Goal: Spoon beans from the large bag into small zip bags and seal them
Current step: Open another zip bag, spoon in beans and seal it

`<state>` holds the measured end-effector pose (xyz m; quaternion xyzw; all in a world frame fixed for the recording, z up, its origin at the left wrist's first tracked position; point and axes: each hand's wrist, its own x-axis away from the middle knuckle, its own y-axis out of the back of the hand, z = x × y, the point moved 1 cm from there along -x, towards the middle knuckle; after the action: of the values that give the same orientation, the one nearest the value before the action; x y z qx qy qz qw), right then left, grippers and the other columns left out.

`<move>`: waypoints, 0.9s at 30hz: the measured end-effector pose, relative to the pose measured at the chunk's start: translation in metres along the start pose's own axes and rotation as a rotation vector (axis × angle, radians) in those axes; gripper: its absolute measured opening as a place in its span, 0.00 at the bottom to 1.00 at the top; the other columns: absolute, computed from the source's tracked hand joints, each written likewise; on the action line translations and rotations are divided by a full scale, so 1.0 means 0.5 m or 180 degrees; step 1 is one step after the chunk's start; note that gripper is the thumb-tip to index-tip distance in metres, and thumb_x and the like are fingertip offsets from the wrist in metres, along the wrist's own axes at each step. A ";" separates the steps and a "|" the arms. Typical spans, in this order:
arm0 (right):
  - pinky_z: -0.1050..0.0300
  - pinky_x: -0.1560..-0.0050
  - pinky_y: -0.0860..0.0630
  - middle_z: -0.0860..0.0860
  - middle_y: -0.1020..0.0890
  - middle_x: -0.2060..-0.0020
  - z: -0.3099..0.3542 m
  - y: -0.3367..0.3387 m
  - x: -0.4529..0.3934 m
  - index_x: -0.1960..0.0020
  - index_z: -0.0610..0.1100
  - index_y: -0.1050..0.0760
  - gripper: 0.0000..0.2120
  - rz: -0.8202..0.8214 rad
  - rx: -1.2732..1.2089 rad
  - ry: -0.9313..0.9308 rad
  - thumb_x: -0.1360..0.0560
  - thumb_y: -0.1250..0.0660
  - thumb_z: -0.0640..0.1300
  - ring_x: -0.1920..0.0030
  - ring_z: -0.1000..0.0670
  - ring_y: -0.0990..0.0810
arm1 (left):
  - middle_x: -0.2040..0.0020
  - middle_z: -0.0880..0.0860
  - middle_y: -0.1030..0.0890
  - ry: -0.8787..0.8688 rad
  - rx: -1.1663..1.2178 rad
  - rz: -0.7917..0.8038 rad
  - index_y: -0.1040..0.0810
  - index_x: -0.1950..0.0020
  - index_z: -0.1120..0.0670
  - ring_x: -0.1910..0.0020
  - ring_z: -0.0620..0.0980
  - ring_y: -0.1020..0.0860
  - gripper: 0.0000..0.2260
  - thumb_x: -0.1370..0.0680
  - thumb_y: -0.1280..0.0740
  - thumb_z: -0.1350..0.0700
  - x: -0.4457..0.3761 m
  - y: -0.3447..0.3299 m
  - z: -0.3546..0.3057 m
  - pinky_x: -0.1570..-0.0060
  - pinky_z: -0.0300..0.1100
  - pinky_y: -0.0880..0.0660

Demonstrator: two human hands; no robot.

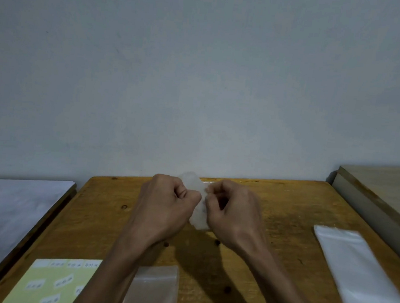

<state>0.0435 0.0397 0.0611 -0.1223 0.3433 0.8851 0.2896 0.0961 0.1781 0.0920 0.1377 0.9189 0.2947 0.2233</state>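
Both my hands are raised over the middle of the wooden table (286, 207) and hold one small clear zip bag (199, 214) between them. My left hand (167, 204) pinches its left side with curled fingers. My right hand (233, 212) pinches its right side the same way. The bag is blurred, and what is inside it cannot be made out. Another small clear zip bag (155, 290) lies flat near the front edge, under my left forearm. A few dark beans (217, 242) lie loose on the wood. No spoon and no large bag of beans are in sight.
A stack of clear plastic bags (358, 269) lies at the right of the table. A yellow sheet with white labels (59, 281) sits at the front left. A white-topped surface (7, 212) adjoins on the left, another table (384, 186) on the right. A grey wall stands behind.
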 end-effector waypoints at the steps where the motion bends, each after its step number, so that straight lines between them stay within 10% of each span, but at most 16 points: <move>1: 0.67 0.62 0.20 0.57 0.16 0.57 0.007 0.000 0.005 0.46 0.48 0.20 0.06 0.0255 -0.0258 0.0070 0.22 0.31 0.45 0.59 0.60 0.17 | 0.72 0.57 0.19 0.0063 0.0088 0.0096 0.22 0.68 0.62 0.69 0.55 0.17 0.12 0.28 0.32 0.56 -0.003 0.005 -0.002 0.63 0.54 0.18; 6: 0.47 0.52 0.16 0.50 0.14 0.52 -0.008 -0.001 -0.012 0.44 0.47 0.19 0.08 0.0880 -0.1110 -0.0107 0.20 0.33 0.41 0.50 0.52 0.15 | 0.67 0.51 0.19 -0.0271 0.0303 0.0155 0.20 0.63 0.54 0.66 0.48 0.20 0.16 0.31 0.27 0.41 0.006 0.026 -0.014 0.62 0.54 0.19; 11: 0.28 0.51 0.20 0.27 0.20 0.50 -0.027 0.008 -0.015 0.47 0.34 0.21 0.05 0.1142 -0.2196 -0.0544 0.22 0.33 0.32 0.49 0.29 0.17 | 0.33 0.38 0.35 -0.0730 -0.1050 0.1002 0.44 0.24 0.40 0.35 0.42 0.34 0.58 0.48 0.24 0.28 -0.010 0.033 0.013 0.37 0.43 0.30; 16: 0.56 0.67 0.30 0.37 0.17 0.63 -0.050 0.006 -0.028 0.59 0.40 0.20 0.09 0.0489 -0.1183 -0.0681 0.28 0.36 0.30 0.66 0.50 0.23 | 0.36 0.42 0.29 -0.1118 -0.2258 0.0611 0.43 0.26 0.42 0.42 0.47 0.27 0.43 0.36 0.33 0.28 -0.007 -0.005 0.025 0.44 0.47 0.26; 20: 0.58 0.68 0.31 0.45 0.23 0.70 -0.048 -0.007 -0.024 0.64 0.40 0.21 0.15 0.0454 -0.1546 -0.1095 0.29 0.41 0.26 0.68 0.50 0.25 | 0.35 0.46 0.29 -0.1219 -0.2406 0.0501 0.46 0.24 0.46 0.39 0.50 0.28 0.53 0.42 0.38 0.21 -0.007 -0.033 0.033 0.36 0.52 0.33; 27: 0.62 0.65 0.25 0.52 0.17 0.67 -0.055 -0.014 -0.022 0.64 0.41 0.18 0.09 0.0403 -0.1120 -0.0974 0.29 0.32 0.32 0.64 0.55 0.20 | 0.44 0.47 0.24 -0.1508 -0.1961 0.0358 0.30 0.33 0.49 0.47 0.51 0.25 0.39 0.39 0.34 0.31 -0.017 -0.053 0.078 0.50 0.46 0.30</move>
<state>0.0569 0.0205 0.0414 -0.0136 0.1429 0.9559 0.2564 0.1193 0.1729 0.0505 0.1786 0.7015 0.5285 0.4435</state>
